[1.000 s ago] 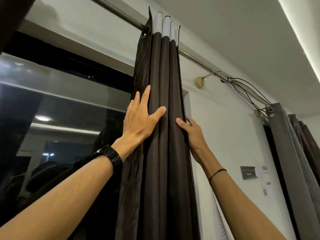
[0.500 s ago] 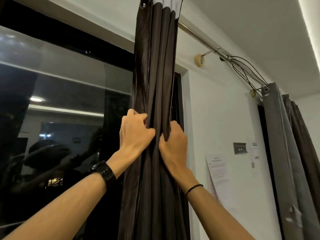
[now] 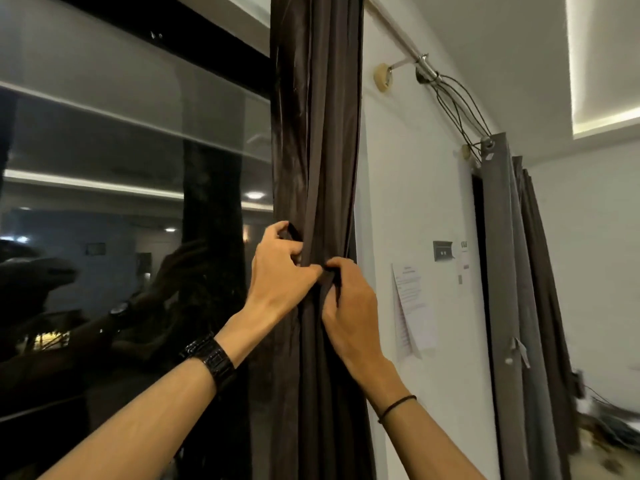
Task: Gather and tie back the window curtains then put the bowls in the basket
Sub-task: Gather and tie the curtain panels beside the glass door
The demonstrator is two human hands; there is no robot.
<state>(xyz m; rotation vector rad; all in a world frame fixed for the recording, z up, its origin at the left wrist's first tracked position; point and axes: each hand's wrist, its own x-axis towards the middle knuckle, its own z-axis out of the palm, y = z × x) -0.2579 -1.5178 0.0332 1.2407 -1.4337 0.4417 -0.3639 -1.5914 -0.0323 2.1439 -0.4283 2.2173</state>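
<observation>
Nearby, hanging on the white wall [image 3: 415,185] just right of the gathered folds: a printed paper sheet [image 3: 412,306], a small grey wall plate [image 3: 443,251] above it, and farther right a grey curtain [image 3: 498,254] drawn into a narrow column (thin black cables [image 3: 457,105] looping along the metal rod [image 3: 398,51] between the two). Covering the window's right edge: the dark brown curtain [image 3: 318,133], bunched into a tight upright bundle beside the glass pane [image 3: 121,133]. Gripping that bundle partway up: left hand [image 3: 280,275], fingers curled into the folds from the window side, and right hand [image 3: 349,306], thumb and fingers pinching a pleat just beside the left. Falling in long smooth pleats, matte in front, faintly shiny on the window-side face. Wearing a black link watch [image 3: 211,362] on the left wrist, a thin black band [image 3: 398,407] on the right. Reflecting ceiling lights in the dark glass; glowing along a recessed ceiling strip [image 3: 606,123] overhead.
</observation>
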